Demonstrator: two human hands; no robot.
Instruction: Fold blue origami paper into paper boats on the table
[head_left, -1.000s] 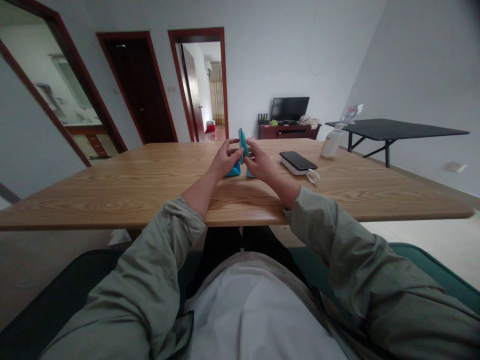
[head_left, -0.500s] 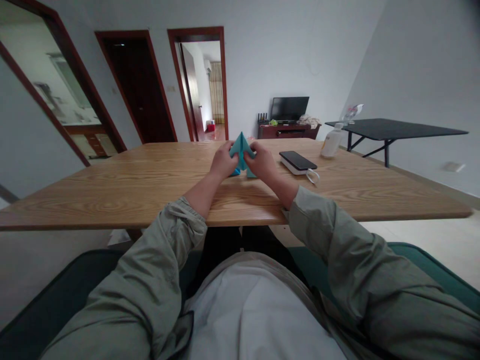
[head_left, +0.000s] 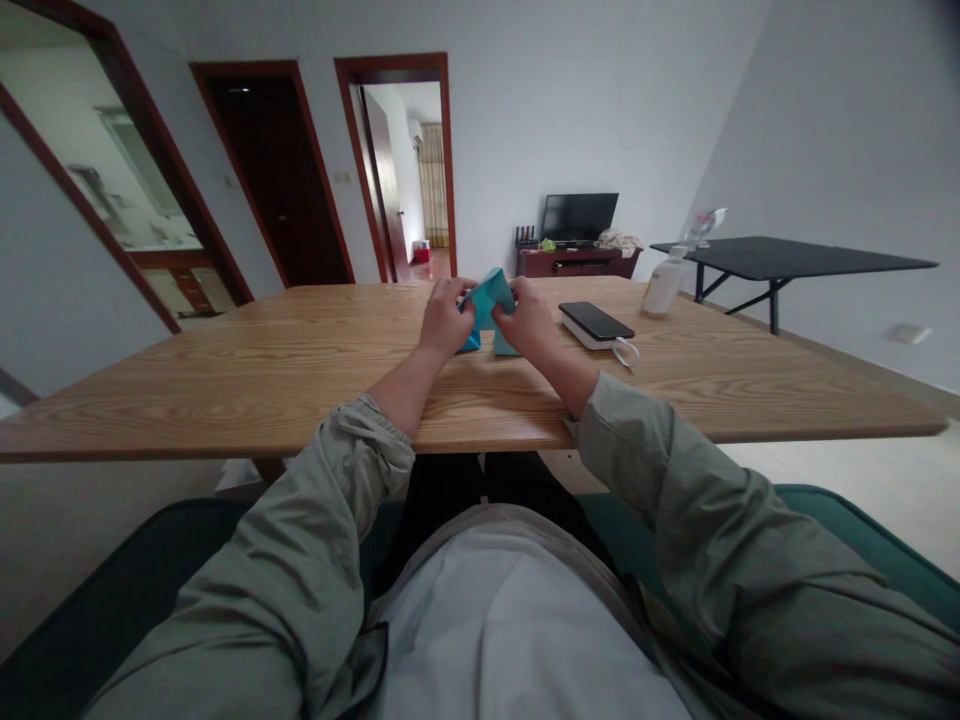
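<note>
A folded piece of turquoise paper [head_left: 489, 294] is held up just above the table between my two hands. My left hand [head_left: 445, 318] pinches its left side, fingers closed on the edge. On the opposite side, my right hand [head_left: 529, 318] grips the paper between thumb and fingers. Below it, a darker blue folded paper [head_left: 472, 342] shows on the tabletop beside my left hand. A pale teal paper piece [head_left: 504, 344] lies next to my right hand, partly covered by it.
The wooden table [head_left: 315, 370] spreads out before me. To the right are a black phone [head_left: 597, 320] on a white box with a loop strap, and a clear plastic bottle [head_left: 664, 284]. Farther off stand a black table [head_left: 795, 256] and a television [head_left: 580, 217].
The turquoise paper has turned from an upright pointed shape to a tilted, more opened form. Both hands have shifted their fingers slightly while keeping hold of it.
</note>
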